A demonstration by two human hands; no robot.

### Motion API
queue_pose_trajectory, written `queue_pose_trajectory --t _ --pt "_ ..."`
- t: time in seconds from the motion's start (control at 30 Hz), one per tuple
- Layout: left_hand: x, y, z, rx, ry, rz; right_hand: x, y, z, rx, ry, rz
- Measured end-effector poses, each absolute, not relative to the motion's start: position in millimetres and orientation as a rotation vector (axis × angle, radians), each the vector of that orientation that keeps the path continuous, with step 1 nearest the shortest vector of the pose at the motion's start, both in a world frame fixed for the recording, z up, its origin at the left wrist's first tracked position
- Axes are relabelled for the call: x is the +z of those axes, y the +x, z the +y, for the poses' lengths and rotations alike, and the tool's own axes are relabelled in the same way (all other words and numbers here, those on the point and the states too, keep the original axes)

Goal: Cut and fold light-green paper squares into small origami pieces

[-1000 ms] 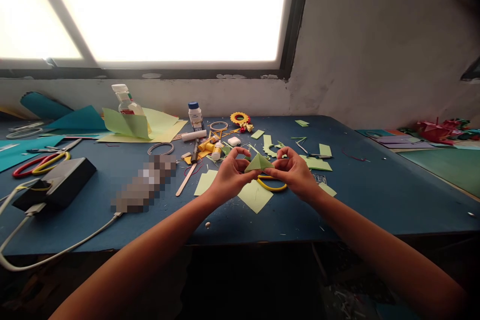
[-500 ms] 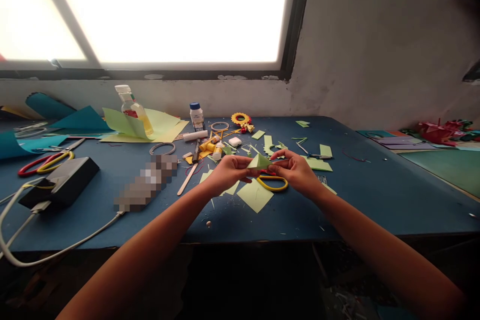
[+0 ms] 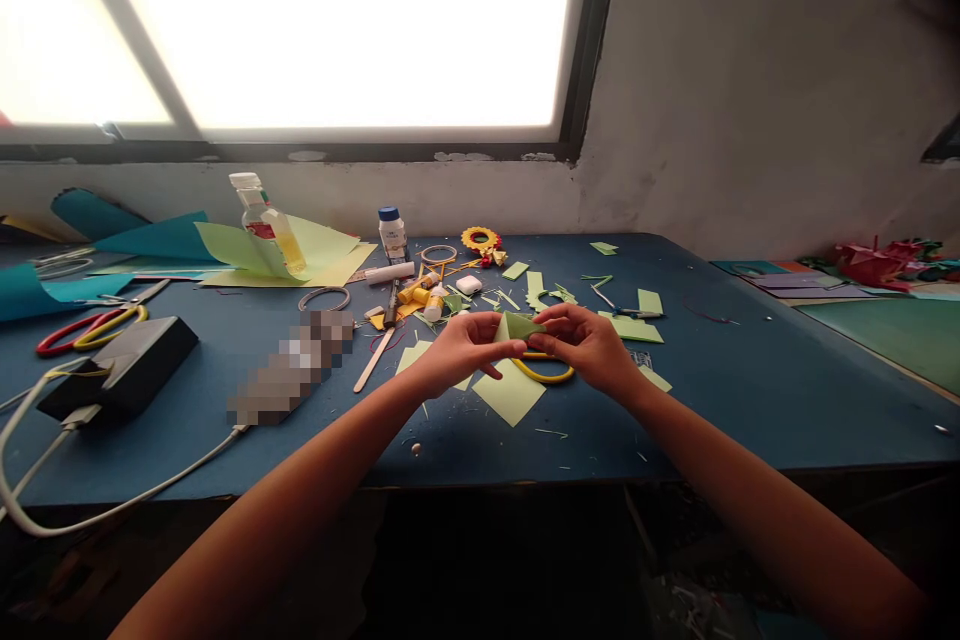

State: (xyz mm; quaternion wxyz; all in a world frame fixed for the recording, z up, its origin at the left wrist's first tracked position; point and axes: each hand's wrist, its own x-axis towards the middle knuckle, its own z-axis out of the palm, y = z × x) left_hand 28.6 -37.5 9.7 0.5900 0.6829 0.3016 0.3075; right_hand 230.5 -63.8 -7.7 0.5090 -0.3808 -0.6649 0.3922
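Between my two hands, a piece of folded light green paper is held above the table. My left hand pinches its left side, with the thumb lying along the lower edge. At the right end, the fingers and thumb of my right hand close on the paper. Under the hands lies a yellow scissor handle; the rest of the scissors is hidden. A flat light green paper square rests on the table just below.
Green scraps, a wooden stick, a small glue bottle and a white bottle with a blue cap lie or stand beyond. A black box with cables sits at left, near red and yellow scissors. The blue table's front edge is close.
The folded paper has been turned and shows a different face. My left thumb has moved across the front of it, and my right fingers have shifted their hold.
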Motion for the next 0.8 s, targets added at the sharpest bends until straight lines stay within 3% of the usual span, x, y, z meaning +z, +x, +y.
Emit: queue_pose_trajectory --t 0.8 --pt "1.4 31.4 -35.7 0.821 1.597 0.814 -10.3 226.0 -62.9 1.143 -0.926 -1.493"
